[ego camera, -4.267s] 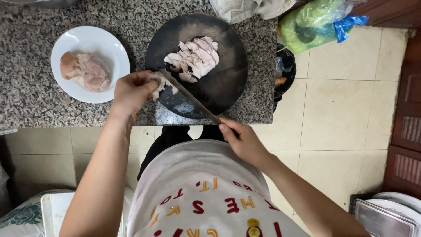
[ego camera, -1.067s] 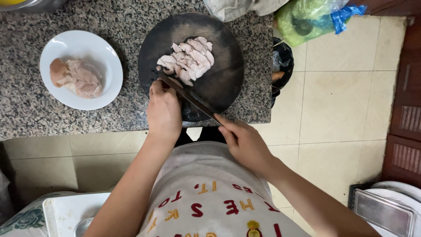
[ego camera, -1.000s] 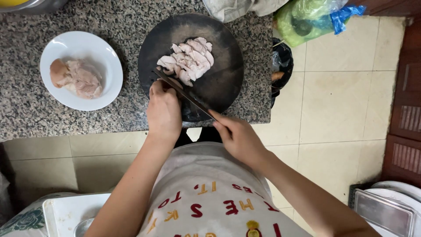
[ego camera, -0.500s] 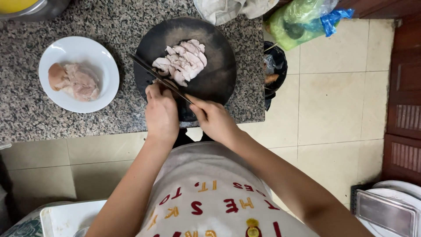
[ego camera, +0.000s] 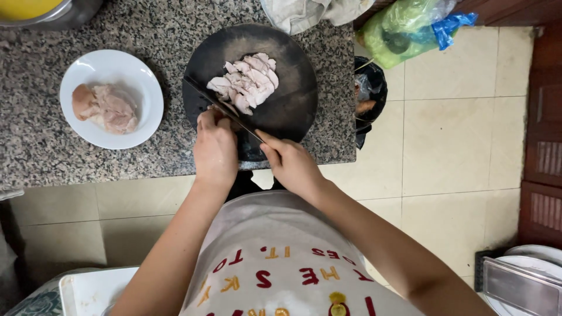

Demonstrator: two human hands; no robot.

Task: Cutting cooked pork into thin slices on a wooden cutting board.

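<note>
Fingers of right hand clamped on knife; left hand fingers curled on pale meat; round dark board

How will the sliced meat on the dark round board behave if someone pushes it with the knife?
The sliced meat looks thin, pale and moist, so the slices are probably floppy and somewhat slippery. They lie overlapped on the flat round board, so a push from the knife would likely slide and fan them apart, not roll them.
</note>
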